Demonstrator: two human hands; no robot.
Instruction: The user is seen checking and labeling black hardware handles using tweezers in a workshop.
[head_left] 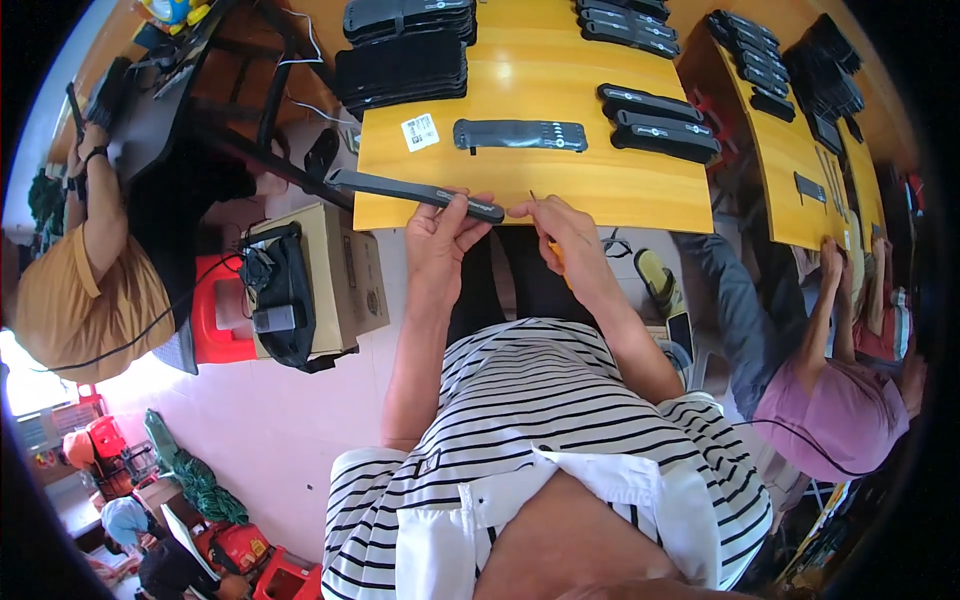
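Observation:
A long black strap [385,187] with pale printing stretches out to the left above the table's front edge. Its right end is pinched between the thumb and fingers of my left hand [440,235]. Close to that end, my right hand [572,240] is closed around a thin tool with an orange handle [557,258]. The tool's dark narrow tip shows above the fingers, and its exact kind is hidden by the hand. Beyond both hands, a flat black strap with a row of slots [520,135] lies on the yellow table [640,190].
Stacks of black straps [400,72] stand at the table's far left, with more straps [660,135] at the right. A white label sheet [420,132] lies between. A cardboard box [350,265] and red stool [222,310] are left; other people work on both sides.

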